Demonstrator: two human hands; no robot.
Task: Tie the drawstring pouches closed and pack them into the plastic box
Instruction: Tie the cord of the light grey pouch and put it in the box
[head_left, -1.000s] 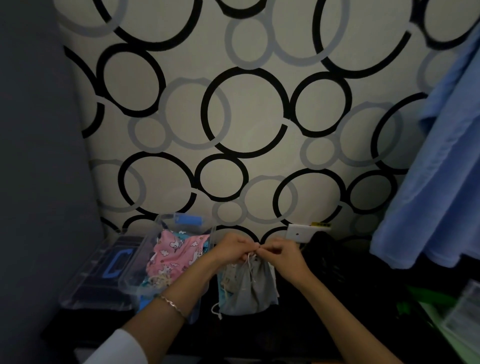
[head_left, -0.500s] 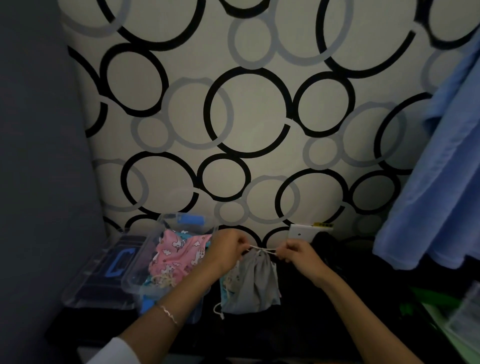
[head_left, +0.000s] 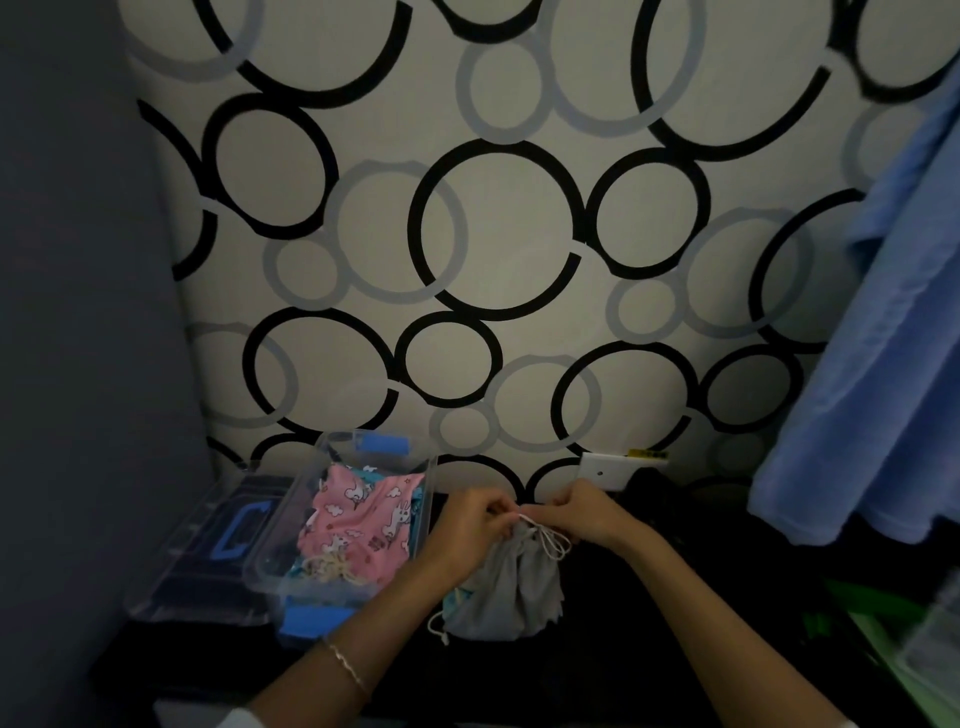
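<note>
Both hands pinch the cord (head_left: 550, 543) at the neck of a grey pouch (head_left: 511, 587), just right of the plastic box (head_left: 270, 564).

The clear box, with blue clips at both ends, holds a pink cartoon-print pouch (head_left: 363, 525) lying over teal cloth, with a cream string bunched at its near end. Its lid (head_left: 208, 551) lies flat on the box's left. Right of the box, the soft grey pouch sits on the dark table (head_left: 623, 649), its neck gathered. The left hand (head_left: 467, 530) and right hand (head_left: 582, 512) meet directly over that neck, fingers curled, each nipping the thin white cord.
</note>
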